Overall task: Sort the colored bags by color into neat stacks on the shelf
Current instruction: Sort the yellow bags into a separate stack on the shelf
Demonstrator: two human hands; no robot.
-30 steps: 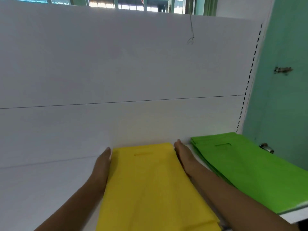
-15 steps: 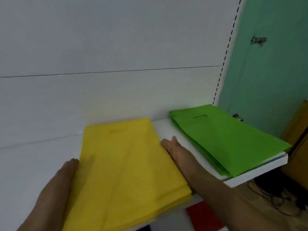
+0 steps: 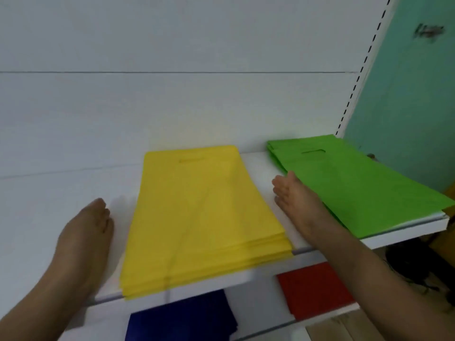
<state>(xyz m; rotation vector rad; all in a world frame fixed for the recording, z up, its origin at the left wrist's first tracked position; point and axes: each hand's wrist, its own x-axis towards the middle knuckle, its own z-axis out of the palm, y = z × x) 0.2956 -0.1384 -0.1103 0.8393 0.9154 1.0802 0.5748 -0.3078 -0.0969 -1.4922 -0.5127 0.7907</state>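
Observation:
A stack of yellow bags (image 3: 204, 212) lies flat in the middle of the white upper shelf (image 3: 256, 163), its front edge overhanging slightly. A stack of green bags (image 3: 352, 183) lies to its right. My left hand (image 3: 91, 230) hovers flat, fingers straight, a little left of the yellow stack and apart from it. My right hand (image 3: 293, 193) is flat too, between the two stacks, its outer edge against the green stack's left side. On the shelf below lie dark blue bags (image 3: 182, 321) and red bags (image 3: 312, 289).
A white back panel (image 3: 172, 107) rises behind the shelf. A slotted upright (image 3: 357, 77) and a teal wall (image 3: 413, 94) bound the right side. Bare shelf surface lies left of the yellow stack.
Both hands have pulled outward off the yellow stack's sides. The right hand has shifted to the green stack's edge. The view has tilted down, showing the lower shelf.

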